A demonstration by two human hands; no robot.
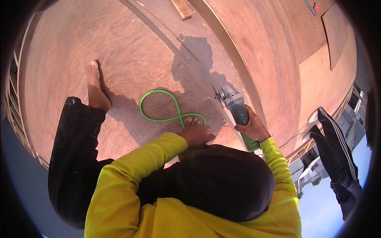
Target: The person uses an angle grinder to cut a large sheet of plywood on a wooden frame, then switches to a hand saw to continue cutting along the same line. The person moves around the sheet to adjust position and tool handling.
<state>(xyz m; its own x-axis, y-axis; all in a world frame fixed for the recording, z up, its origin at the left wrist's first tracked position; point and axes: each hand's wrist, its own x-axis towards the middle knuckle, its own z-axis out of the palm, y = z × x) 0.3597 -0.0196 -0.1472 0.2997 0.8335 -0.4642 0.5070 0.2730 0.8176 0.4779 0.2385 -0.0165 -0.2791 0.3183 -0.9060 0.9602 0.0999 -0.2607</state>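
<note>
My right hand (256, 126) is wrapped round the body of an angle grinder (239, 112), grey at the head and green at the back end. Its thin disc (216, 94) shows nearly edge-on, close to a narrow raised strip of the wood; whether they touch I cannot tell. My left hand (195, 135) is closed near my knee, where a looped bright green cord (160, 119) runs in under it. Its fingers are partly hidden. Bare toes (192, 120) show just beyond that hand.
Reddish plywood (131, 43) spreads around me, crossed by a long curved raised edge (232, 49). A short wooden piece (182, 8) lies at the far side. My bare left foot (95, 85) rests on the plywood. At right stands another person in dark striped trousers (335, 139), beside a thin cable (295, 135).
</note>
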